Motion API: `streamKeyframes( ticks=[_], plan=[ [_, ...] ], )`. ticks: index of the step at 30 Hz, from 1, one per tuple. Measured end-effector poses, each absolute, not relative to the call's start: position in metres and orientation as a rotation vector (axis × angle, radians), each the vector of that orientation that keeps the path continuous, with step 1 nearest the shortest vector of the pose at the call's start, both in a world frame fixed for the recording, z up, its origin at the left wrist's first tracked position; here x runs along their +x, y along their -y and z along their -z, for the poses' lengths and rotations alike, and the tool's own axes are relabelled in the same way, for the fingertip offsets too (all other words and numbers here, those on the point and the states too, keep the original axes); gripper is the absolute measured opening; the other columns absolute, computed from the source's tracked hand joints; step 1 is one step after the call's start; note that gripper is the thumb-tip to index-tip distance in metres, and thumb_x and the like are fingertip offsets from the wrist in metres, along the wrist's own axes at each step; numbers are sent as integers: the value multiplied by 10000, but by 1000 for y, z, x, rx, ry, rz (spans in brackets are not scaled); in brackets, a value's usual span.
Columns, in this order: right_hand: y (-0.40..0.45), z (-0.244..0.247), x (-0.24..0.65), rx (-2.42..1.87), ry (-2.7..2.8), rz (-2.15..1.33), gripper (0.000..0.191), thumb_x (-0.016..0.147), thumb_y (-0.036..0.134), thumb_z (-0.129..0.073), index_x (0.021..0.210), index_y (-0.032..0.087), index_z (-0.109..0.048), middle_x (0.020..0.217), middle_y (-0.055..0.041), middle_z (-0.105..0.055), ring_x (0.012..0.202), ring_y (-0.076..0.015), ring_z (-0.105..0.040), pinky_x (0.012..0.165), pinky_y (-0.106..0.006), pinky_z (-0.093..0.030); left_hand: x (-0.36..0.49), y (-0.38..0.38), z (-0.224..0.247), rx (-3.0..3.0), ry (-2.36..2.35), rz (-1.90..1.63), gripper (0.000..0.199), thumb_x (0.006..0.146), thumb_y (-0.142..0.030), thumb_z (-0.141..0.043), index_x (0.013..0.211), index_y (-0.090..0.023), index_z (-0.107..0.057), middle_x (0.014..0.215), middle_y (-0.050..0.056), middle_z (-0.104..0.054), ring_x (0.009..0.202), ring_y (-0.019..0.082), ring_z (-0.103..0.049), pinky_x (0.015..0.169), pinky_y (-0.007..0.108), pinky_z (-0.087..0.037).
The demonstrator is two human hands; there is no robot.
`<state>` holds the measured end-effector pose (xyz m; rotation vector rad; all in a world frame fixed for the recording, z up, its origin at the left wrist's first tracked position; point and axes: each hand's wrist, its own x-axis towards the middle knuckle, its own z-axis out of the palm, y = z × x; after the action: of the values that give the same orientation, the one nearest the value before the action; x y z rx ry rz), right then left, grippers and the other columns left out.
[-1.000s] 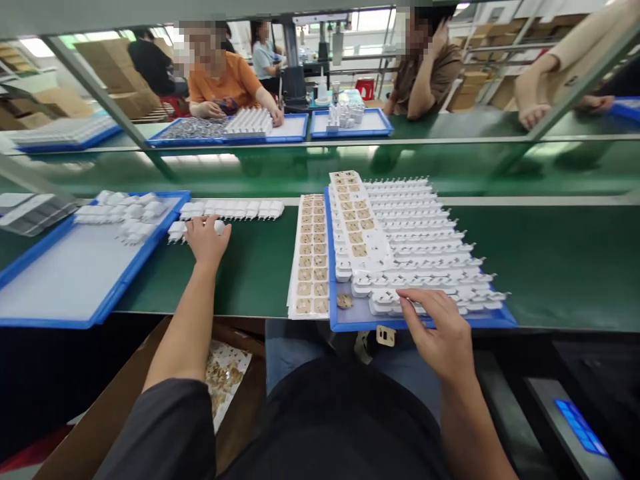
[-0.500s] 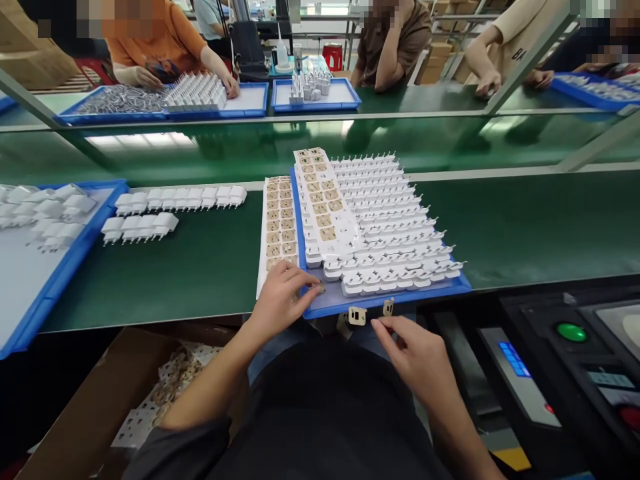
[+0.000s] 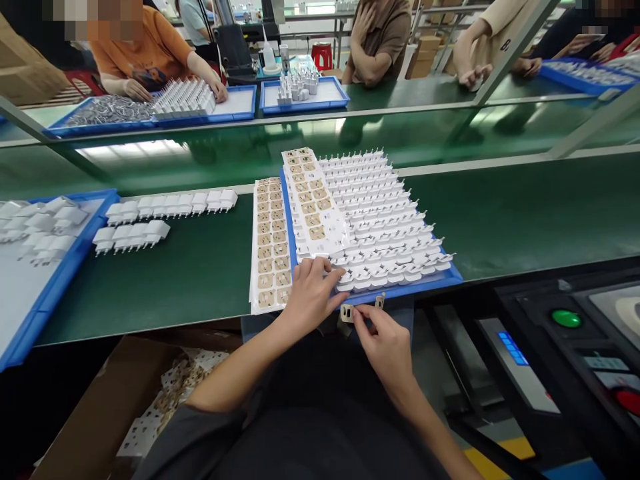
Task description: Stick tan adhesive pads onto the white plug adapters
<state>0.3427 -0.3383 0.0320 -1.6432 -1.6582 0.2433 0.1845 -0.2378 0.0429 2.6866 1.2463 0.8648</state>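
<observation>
left hand (image 3: pixel 313 293) moved onto blue tray (image 3: pixel 425 283) edge, grip unclear, right hand (image 3: pixel 383 333) pinching small label (image 3: pixel 347 312)

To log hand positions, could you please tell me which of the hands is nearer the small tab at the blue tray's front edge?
Right. The right hand pinches the small tab; the left hand rests just above it on the blue tray.

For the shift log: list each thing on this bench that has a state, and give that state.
Left hand: fingers resting on white plugs at the tray's near edge.
Right hand: pinching a small label below the tray.
Blue tray: full of white plugs in rows.
Label sheet: flat beside the tray, labels mostly unpeeled.
Green button: whether lit, cannot tell.
</observation>
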Motion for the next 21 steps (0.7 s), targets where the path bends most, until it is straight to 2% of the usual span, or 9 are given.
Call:
streamKeyframes(
  ticks=[3, 7, 10, 12, 14, 17, 21],
  plan=[
    [339, -38, 342, -1515, 1740, -208, 116, 950, 177, -588, 928, 194, -700, 782, -37, -730, 602, -141, -645, 601, -256, -493, 183, 238, -46, 2597, -1198, -981, 281, 806, -312, -791, 1062, -226, -712, 1042, 108, -567, 964, 277, -473, 821, 421, -443],
    [338, -51, 345, -1246, 1653, -274, 150, 898, 94, -635, 958, 218, -692, 852, -32, -710, 657, -125, -646, 603, -232, -510, 164, 244, -57, 2075, -1044, -1146, 268, 821, -321, -780, 1071, -249, -717, 1207, 104, -585, 1099, 266, -536, 928, 411, -484],
    [334, -60, 344, -1128, 1516, -520, 163, 889, 98, -645, 969, 236, -679, 878, -26, -688, 681, -127, -632, 587, -234, -505, 150, 255, -60, 1386, -892, -1183, 337, 811, -376, -786, 1084, -218, -666, 1108, 78, -647, 1004, 215, -628, 816, 302, -543],
    [330, -65, 339, -1038, 1467, -733, 136, 890, 128, -653, 957, 245, -671, 836, -11, -677, 679, -131, -620, 581, -238, -496, 147, 264, -60, 1011, -794, -1182, 464, 754, -419, -828, 1124, -223, -627, 985, 45, -659, 870, 177, -656, 699, 241, -547],
    [327, -70, 330, -936, 1451, -905, 104, 888, 157, -666, 933, 250, -675, 805, -2, -668, 671, -132, -611, 580, -239, -488, 146, 273, -58, 802, -728, -1161, 615, 686, -429, -872, 1202, -247, -591, 973, 32, -658, 816, 165, -666, 650, 224, -546],
    [322, -75, 315, -854, 1427, -1038, 76, 882, 178, -683, 903, 251, -684, 768, 10, -655, 641, -118, -585, 576, -230, -468, 146, 282, -55, 762, -678, -1138, 667, 646, -419, -895, 1217, -247, -598, 1009, 43, -676, 843, 181, -680, 685, 247, -561],
    [319, -74, 306, -856, 1410, -1089, 66, 881, 188, -686, 901, 251, -693, 781, 10, -663, 644, -114, -577, 595, -228, -464, 141, 287, -46, 1055, -707, -1148, 470, 682, -335, -887, 1055, -201, -635, 999, 60, -704, 886, 185, -689, 758, 263, -559]
  ],
)
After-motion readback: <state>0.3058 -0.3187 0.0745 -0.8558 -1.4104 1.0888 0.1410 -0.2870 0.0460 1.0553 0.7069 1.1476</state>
